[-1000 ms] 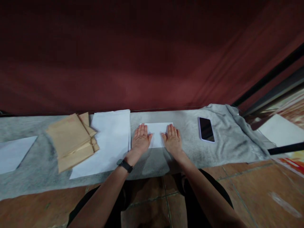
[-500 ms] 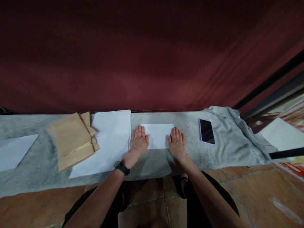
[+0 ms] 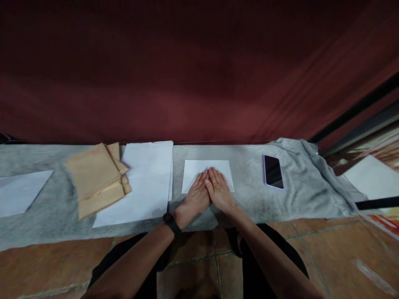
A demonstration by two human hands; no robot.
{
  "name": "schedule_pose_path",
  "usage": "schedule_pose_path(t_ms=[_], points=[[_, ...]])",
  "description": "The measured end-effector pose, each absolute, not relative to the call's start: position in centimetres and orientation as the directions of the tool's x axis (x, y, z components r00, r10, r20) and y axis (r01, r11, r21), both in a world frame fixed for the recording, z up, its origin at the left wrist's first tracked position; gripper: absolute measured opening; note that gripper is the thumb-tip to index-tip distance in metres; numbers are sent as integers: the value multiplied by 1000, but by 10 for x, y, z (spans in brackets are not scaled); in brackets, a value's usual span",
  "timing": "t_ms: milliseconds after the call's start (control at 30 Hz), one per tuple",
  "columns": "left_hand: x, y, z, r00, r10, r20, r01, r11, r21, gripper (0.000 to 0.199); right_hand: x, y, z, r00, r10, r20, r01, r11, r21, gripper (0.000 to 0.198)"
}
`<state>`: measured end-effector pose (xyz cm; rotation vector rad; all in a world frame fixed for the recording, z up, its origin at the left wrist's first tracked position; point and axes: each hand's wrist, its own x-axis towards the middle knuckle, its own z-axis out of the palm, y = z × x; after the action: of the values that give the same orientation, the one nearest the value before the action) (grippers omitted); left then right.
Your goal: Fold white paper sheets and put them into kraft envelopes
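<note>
- Left hand (image 3: 197, 195) and right hand (image 3: 219, 192) flat, fingers stretched out, side by side and touching, pressed on the folded white paper (image 3: 208, 175); nothing grasped in either grip.
- Paper directly beneath and running on toward 12 o'clock of the palms (both equally near), on the grey worktop (image 3: 246, 199).
- Long axis from 9 to 3 o'clock.
- Phone (image 3: 273, 171) lying at 3 o'clock.

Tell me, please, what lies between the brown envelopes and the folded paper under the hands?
In the head view, a large white sheet lies between the brown envelopes and the folded paper, then a bare strip of grey cloth.
</note>
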<state>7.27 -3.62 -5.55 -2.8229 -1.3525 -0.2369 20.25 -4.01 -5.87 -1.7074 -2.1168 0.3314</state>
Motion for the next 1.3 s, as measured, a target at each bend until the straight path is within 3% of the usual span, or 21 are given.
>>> schedule_pose_path(t_ms=[267, 667, 1300], points=[[70, -34, -59, 626, 766, 146, 771, -636, 31, 63, 215, -47, -60, -185, 962, 201, 899, 248, -360, 61], [63, -35, -62, 612, 765, 202, 769, -635, 77, 60, 243, -51, -74, -173, 952, 251, 957, 223, -185, 62], [49, -19, -61, 550, 816, 177, 812, -572, 113, 67, 261, -54, -77, -102, 963, 251, 978, 143, -151, 64]])
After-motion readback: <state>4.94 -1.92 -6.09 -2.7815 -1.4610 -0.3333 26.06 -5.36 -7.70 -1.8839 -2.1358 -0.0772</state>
